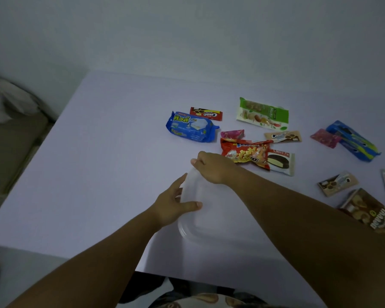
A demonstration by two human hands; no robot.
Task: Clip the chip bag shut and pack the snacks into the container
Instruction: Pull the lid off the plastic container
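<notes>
Both hands are on the clear container (200,218) near the table's (111,152) front edge: the left hand (173,205) grips its near-left side, thumb on the lid, and the right hand (211,166) pinches the far rim. The red chip bag (246,152) lies just beyond, among scattered snacks

"Choco Pie" on the white-wrapped pie (280,162); "Oreo" on the tan packet (283,136).
</notes>
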